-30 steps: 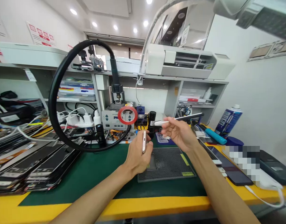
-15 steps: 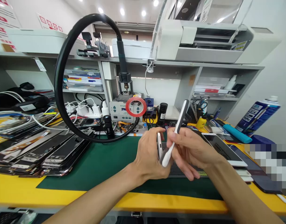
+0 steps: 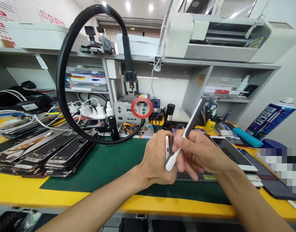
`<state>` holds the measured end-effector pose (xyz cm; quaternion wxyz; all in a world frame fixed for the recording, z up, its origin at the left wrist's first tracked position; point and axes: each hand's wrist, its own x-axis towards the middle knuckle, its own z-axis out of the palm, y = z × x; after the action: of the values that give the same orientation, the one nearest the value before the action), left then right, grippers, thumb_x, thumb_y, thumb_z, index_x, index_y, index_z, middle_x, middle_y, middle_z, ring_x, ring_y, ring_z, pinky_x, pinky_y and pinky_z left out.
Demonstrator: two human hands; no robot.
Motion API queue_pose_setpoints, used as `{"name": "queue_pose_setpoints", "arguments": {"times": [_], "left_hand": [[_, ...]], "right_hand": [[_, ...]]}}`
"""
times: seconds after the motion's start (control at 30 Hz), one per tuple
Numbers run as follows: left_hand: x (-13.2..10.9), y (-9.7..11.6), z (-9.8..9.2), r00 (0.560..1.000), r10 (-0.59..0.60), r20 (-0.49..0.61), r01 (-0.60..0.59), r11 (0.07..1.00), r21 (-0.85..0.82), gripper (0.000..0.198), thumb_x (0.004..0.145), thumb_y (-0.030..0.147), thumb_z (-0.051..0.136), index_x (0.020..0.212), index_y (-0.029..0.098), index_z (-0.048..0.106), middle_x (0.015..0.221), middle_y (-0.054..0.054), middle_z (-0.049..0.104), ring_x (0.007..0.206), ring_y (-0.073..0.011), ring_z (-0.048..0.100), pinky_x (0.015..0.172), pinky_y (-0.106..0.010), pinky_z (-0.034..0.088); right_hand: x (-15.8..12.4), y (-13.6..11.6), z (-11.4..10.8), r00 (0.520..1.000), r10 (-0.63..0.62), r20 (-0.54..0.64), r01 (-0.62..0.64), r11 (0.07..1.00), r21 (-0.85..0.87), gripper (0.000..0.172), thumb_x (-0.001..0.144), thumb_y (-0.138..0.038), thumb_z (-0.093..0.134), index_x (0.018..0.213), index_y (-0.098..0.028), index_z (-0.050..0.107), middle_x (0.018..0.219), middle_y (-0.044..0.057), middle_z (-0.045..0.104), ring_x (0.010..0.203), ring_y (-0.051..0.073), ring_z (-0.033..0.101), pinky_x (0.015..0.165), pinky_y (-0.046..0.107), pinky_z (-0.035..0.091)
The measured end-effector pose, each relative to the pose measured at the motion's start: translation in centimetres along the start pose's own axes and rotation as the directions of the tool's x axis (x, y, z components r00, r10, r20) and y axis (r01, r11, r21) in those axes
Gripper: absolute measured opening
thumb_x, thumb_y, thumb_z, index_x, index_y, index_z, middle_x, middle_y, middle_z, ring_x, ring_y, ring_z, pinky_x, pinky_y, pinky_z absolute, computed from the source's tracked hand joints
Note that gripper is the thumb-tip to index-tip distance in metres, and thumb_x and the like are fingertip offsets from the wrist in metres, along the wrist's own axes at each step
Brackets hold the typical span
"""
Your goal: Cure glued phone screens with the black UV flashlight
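My left hand (image 3: 152, 158) is closed round a phone (image 3: 167, 145), holding it on edge over the mat. Its narrow end, with port and speaker holes, faces me; most of the rest is behind my fingers. Between the fingertips of my right hand (image 3: 202, 149) is a white and dark grey toothbrush (image 3: 194, 116), slanting down to the left. The white brush head lies at the phone's lower edge, with the bristles blurred and turned toward the phone. Whether they touch it I cannot tell. The lower fingers of my right hand are loosely curled.
Under my hands are a green mat (image 3: 109, 164) and a perforated dark plate (image 3: 186, 176). Stacked phone screens (image 3: 63, 154) lie left. A black flexible arm (image 3: 59, 80) arches over the bench. A white tablet (image 3: 231, 153) and a spray can (image 3: 271, 117) are right.
The toothbrush has tilted further, its upper end swinging right and its head shifting slightly left. My right hand's lower fingers have drawn up a little. The phone stays in my left hand.
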<state>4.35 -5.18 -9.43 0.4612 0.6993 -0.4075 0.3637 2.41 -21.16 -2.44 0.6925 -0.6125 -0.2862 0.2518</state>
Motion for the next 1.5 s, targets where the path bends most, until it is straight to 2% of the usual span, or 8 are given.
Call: {"name": "queue_pose_setpoints", "arguments": {"times": [0.23, 0.4, 0.57, 0.77, 0.93, 1.13, 1.27, 1.5], "left_hand": [[0.0, 0.0, 0.0, 0.995, -0.094, 0.024, 0.095, 0.995, -0.021, 0.042, 0.070, 0.019, 0.048, 0.111, 0.019, 0.041, 0.085, -0.003, 0.049, 0.068, -0.0175, 0.049, 0.066, -0.036, 0.039], [-0.1, -0.1, 0.1, 0.999, -0.053, 0.006, 0.053, 0.998, -0.027, 0.044, 0.070, 0.027, 0.054, 0.111, 0.020, 0.041, 0.084, -0.003, 0.048, 0.070, -0.0188, 0.050, 0.065, -0.035, 0.039], [0.1, 0.1, -0.1, 0.995, -0.099, 0.011, 0.099, 0.995, 0.018, 0.044, 0.066, 0.017, 0.049, 0.109, 0.019, 0.042, 0.088, -0.003, 0.047, 0.071, -0.0170, 0.047, 0.066, -0.034, 0.039], [0.0, 0.1, 0.0, 0.998, -0.053, 0.017, 0.053, 0.998, -0.020, 0.045, 0.070, 0.023, 0.054, 0.112, 0.020, 0.040, 0.085, -0.003, 0.048, 0.072, -0.0183, 0.049, 0.068, -0.036, 0.041], [0.1, 0.2, -0.2, 0.984, -0.172, 0.039, 0.171, 0.985, 0.021, 0.046, 0.066, 0.015, 0.050, 0.110, 0.019, 0.040, 0.085, -0.003, 0.049, 0.071, -0.0180, 0.049, 0.068, -0.036, 0.041], [0.1, 0.2, -0.2, 0.995, -0.097, 0.034, 0.098, 0.995, -0.015, 0.044, 0.069, 0.022, 0.052, 0.112, 0.019, 0.040, 0.090, -0.005, 0.050, 0.077, -0.0201, 0.051, 0.072, -0.038, 0.043], [0.1, 0.2, -0.2, 0.981, -0.189, 0.046, 0.188, 0.982, 0.027, 0.044, 0.066, 0.016, 0.049, 0.109, 0.019, 0.041, 0.089, -0.004, 0.049, 0.073, -0.0183, 0.049, 0.070, -0.036, 0.041], [0.1, 0.3, -0.1, 0.991, -0.131, 0.042, 0.132, 0.991, -0.019, 0.045, 0.066, 0.017, 0.053, 0.109, 0.021, 0.041, 0.091, -0.004, 0.050, 0.076, -0.0186, 0.050, 0.071, -0.036, 0.042]], "right_hand": [[0.3, 0.1, 0.1, 0.908, -0.314, -0.277, 0.300, 0.950, -0.091, 0.029, 0.098, -0.042, 0.055, 0.089, -0.015, 0.057, 0.073, 0.004, 0.070, 0.038, 0.007, 0.055, 0.030, 0.010, 0.028], [0.2, 0.0, -0.3, 0.998, -0.060, -0.025, 0.061, 0.998, 0.003, 0.030, 0.099, -0.039, 0.054, 0.082, -0.013, 0.057, 0.061, 0.005, 0.067, 0.036, 0.008, 0.054, 0.031, 0.010, 0.027], [0.4, -0.2, -0.6, 0.901, -0.280, -0.332, 0.275, 0.959, -0.063, 0.028, 0.094, -0.043, 0.061, 0.087, -0.015, 0.058, 0.067, 0.002, 0.068, 0.039, 0.008, 0.055, 0.030, 0.010, 0.027], [0.3, -0.3, -0.4, 0.996, -0.026, -0.082, 0.029, 0.999, 0.033, 0.030, 0.096, -0.042, 0.056, 0.083, -0.015, 0.056, 0.060, 0.005, 0.066, 0.037, 0.010, 0.055, 0.030, 0.010, 0.024], [0.4, -0.3, -0.3, 0.911, -0.257, -0.322, 0.252, 0.966, -0.056, 0.028, 0.094, -0.042, 0.061, 0.087, -0.015, 0.057, 0.068, 0.003, 0.068, 0.039, 0.008, 0.055, 0.029, 0.011, 0.027], [0.4, -0.3, -0.3, 0.985, -0.069, -0.158, 0.065, 0.997, -0.034, 0.032, 0.095, -0.044, 0.059, 0.084, -0.014, 0.057, 0.060, 0.004, 0.066, 0.038, 0.010, 0.056, 0.029, 0.011, 0.025], [0.6, -0.2, -0.4, 0.868, -0.278, -0.411, 0.257, 0.961, -0.107, 0.032, 0.090, -0.046, 0.066, 0.088, -0.015, 0.058, 0.069, 0.002, 0.068, 0.041, 0.009, 0.057, 0.028, 0.011, 0.026], [0.8, -0.1, -0.2, 0.965, -0.110, -0.237, 0.107, 0.994, -0.026, 0.035, 0.091, -0.046, 0.065, 0.083, -0.013, 0.059, 0.061, 0.004, 0.066, 0.038, 0.009, 0.055, 0.029, 0.010, 0.025]]}}
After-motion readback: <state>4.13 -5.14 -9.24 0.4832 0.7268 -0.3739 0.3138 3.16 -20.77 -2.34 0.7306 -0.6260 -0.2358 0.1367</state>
